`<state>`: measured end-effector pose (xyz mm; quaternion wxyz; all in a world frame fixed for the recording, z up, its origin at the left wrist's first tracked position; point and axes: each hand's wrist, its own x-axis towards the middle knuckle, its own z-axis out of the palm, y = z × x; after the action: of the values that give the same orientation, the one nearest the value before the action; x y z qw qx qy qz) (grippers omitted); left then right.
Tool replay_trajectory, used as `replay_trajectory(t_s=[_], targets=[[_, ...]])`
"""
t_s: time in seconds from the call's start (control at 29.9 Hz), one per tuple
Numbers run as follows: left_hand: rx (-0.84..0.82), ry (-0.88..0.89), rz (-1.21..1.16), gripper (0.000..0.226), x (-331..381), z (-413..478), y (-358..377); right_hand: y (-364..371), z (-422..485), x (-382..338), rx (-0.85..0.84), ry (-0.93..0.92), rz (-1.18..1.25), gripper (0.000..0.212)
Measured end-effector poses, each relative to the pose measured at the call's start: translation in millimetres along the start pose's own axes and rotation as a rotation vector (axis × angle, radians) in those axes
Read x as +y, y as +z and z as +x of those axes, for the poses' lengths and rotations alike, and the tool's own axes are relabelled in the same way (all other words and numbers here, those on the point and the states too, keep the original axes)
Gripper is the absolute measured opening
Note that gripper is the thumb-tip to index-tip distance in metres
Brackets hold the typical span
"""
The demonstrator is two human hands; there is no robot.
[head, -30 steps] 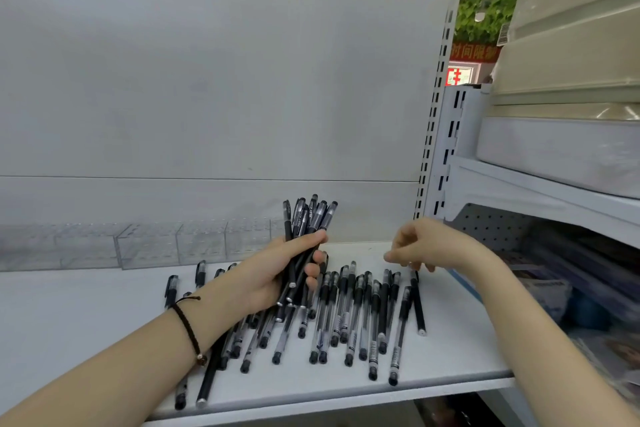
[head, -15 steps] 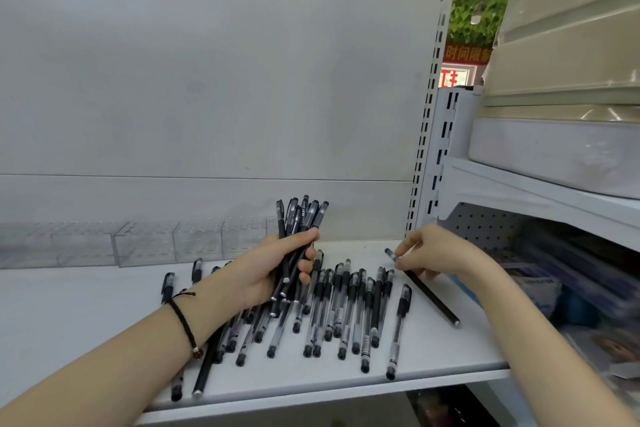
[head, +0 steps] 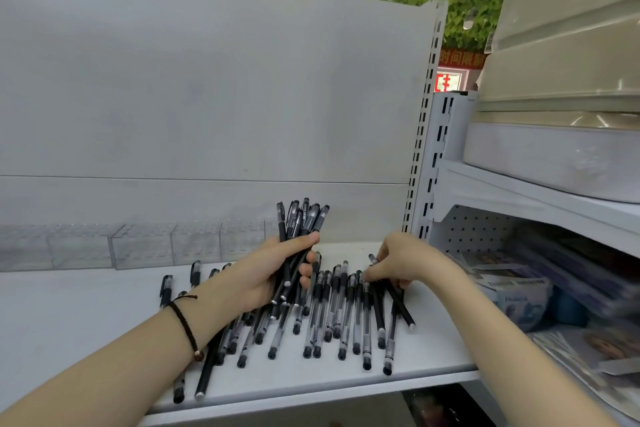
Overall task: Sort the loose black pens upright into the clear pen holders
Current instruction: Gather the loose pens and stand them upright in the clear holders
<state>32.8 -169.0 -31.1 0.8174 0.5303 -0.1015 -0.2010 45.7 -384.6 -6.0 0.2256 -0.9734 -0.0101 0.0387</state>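
My left hand (head: 273, 274) has its fingers wrapped round a bundle of pens (head: 301, 218), held nearly upright with the caps fanned toward 12 o'clock. At its 3 o'clock my right hand (head: 405, 260) is curled down over the loose pens (head: 346, 308), its fingers pinching a slanted pen (head: 403, 310) near its capped end. The rest lie flat on the shelf (head: 86, 315), mostly running 6 to 12. The clear pen holders (head: 166, 246) stand along the back wall, at 9 o'clock from the bundle, and I see no pens in them. I judge these pens light, stiff and smooth-barrelled, so they should roll readily and slip from a slack fist. I would take them mid-barrel, a few at a time, and keep the bundle squeezed.
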Motion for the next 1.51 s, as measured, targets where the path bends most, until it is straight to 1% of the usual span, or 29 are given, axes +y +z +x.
replay_trajectory(t_s=[0.17,0.27,0.37,0.44,0.6,0.64,0.74,0.84,0.94,1.0,1.04,1.1,1.2,1.24,1.31,1.37,1.44,1.51], targets=[[0.001,0.001,0.013,0.038,0,0,-1,4,5,-5,0.023,-0.003,-0.001,0.023],[0.002,-0.002,0.006,0.037,0,0,-1,5,7,-5,0.046,-0.019,0.051,0.015],[0.003,-0.006,-0.003,0.033,1,0,0,4,10,-1,0.065,-0.024,0.160,0.022],[0.000,-0.009,-0.003,0.030,1,0,-1,4,11,1,0.063,-0.026,0.264,0.019],[-0.009,-0.023,0.023,0.025,1,0,-2,6,9,0,0.084,-0.028,0.629,0.010],[-0.011,-0.025,0.026,0.026,1,0,-2,5,9,-1,0.094,-0.035,0.703,0.010],[-0.011,-0.026,-0.004,0.033,2,1,-1,0,9,-6,0.108,-0.085,0.957,0.022],[0.000,-0.017,-0.028,0.033,2,3,-3,-3,6,-19,0.069,-0.182,1.165,0.018],[0.010,0.008,0.014,0.025,3,2,-3,-3,1,-39,-0.007,-0.242,1.318,0.011],[0.032,0.032,0.030,0.020,5,0,-1,0,-1,-54,-0.064,-0.259,1.417,0.012],[0.044,0.050,0.015,0.019,5,0,0,2,-1,-61,-0.072,-0.265,1.441,0.013],[0.063,0.078,-0.014,0.028,6,0,-1,6,-2,-74,-0.044,-0.266,1.449,0.010],[0.053,0.100,0.003,0.032,10,-2,-2,11,0,-84,0.078,-0.270,1.435,0.018],[0.035,0.111,0.020,0.032,10,-2,-2,12,0,-87,0.090,-0.279,1.424,0.019],[0.008,0.133,0.041,0.033,11,-4,-1,15,2,-91,0.062,-0.283,1.428,0.017],[0.019,0.144,0.058,0.033,9,-3,-1,20,4,-93,0.050,-0.268,1.448,0.014],[0.053,0.151,0.091,0.026,10,-3,-2,25,6,-93,0.091,-0.294,1.383,0.012],[0.062,0.163,0.133,0.018,12,-4,-4,28,4,-93,0.158,-0.359,1.229,0.014]])
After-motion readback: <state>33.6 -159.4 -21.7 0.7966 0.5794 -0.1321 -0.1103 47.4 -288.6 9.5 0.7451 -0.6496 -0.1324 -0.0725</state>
